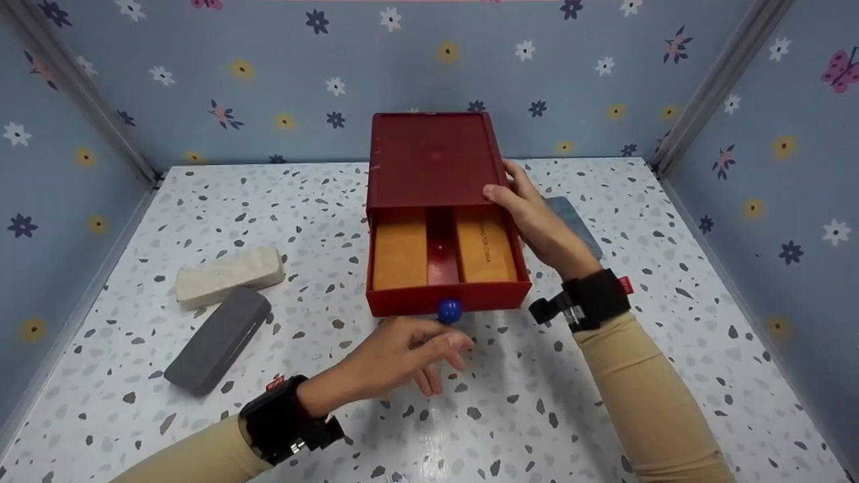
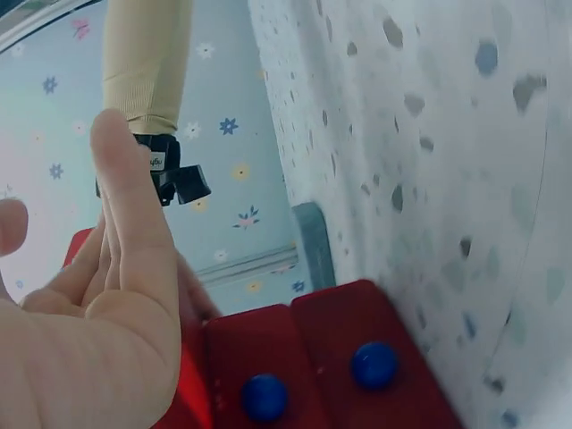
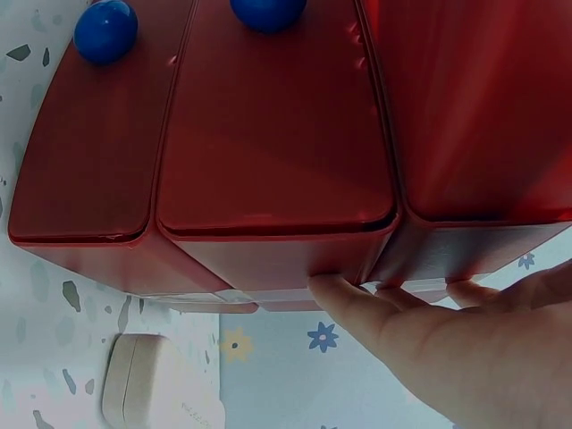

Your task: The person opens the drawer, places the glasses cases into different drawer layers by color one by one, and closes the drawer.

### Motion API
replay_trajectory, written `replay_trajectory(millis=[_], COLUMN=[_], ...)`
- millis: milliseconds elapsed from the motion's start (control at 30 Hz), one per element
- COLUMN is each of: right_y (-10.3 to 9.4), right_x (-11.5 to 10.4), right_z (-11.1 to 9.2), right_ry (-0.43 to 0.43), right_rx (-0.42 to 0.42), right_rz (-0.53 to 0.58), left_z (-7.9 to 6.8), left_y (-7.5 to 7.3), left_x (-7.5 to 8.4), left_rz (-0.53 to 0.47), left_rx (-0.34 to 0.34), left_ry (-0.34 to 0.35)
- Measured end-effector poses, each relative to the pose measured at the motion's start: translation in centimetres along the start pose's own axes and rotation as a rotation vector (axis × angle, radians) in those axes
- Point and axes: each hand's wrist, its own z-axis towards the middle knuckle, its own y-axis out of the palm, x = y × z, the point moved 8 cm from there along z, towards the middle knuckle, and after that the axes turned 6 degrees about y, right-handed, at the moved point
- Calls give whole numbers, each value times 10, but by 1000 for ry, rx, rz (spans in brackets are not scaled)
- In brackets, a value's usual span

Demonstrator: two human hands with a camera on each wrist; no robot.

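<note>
A red drawer cabinet (image 1: 433,157) stands at the middle of the table, its top drawer (image 1: 443,298) pulled out. Inside lie two orange-yellow boxes (image 1: 400,258), one at each side, with printing on the right one. My left hand (image 1: 396,355) is just below the blue knob (image 1: 449,310) on the drawer front, its fingers loosely bent around nothing. With the thumb on the top edge and the fingers along the side, my right hand (image 1: 537,215) holds the cabinet. Two lower drawers (image 3: 277,134) with blue knobs are closed in the right wrist view.
On the left of the table lie a cream case (image 1: 228,276) and a dark grey case (image 1: 218,342), their ends close together. A blue-grey flat case (image 1: 574,225) is partly hidden behind my right hand. Flower-patterned panels (image 1: 268,80) border the table at the back and sides.
</note>
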Motion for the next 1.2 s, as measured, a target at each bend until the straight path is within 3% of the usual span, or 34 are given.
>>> replay_trajectory(millis=[233,400,733,1033,1200], right_y=[1,1,0,0,0], right_x=[0,1,2,1,1], right_z=[-1,-1,1,1,0], right_ry=[3,3,1,6,13], right_rx=[-4,-5,1,2,0], right_rz=[-6,1,-1,1,-1], left_z=[1,0,-2,1,4], left_y=[0,0,0,-4,-8], left_x=[-8,-12,-14,-14,-13], left_rz=[-285,-393,-453,-500,-476], left_rx=[45,98,174,199,212], left_ry=[-110,-161,-236,-222,-203])
